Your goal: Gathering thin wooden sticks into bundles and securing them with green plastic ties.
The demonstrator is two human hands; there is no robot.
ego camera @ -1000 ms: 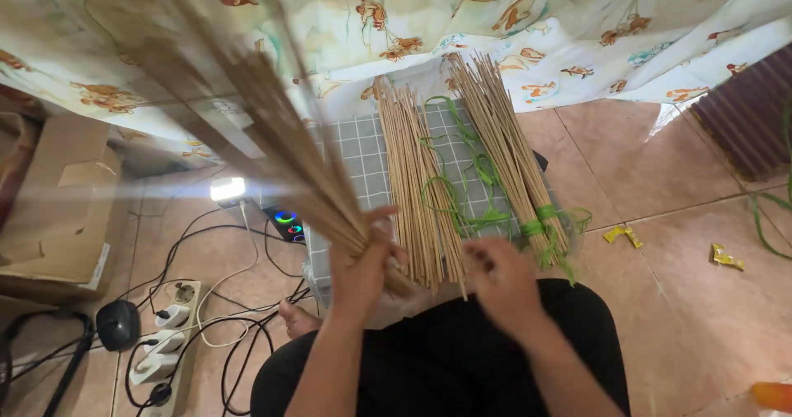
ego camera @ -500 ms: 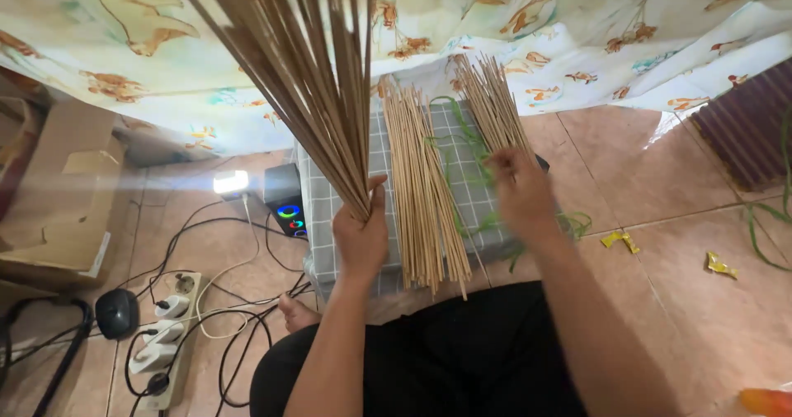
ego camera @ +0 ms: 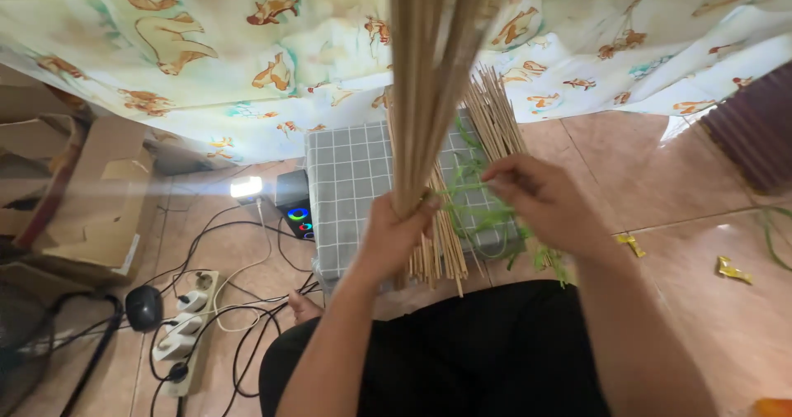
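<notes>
Tan, thin bamboo sticks stand upright in a tight bundle, clamped in the left hand. Just beside it, the right hand pinches a green plastic strip touching the bundle.

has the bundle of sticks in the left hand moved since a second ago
Yes. The stick bundle in the left hand has swung from leaning left to upright, now crossing the grey checked mat.
</notes>
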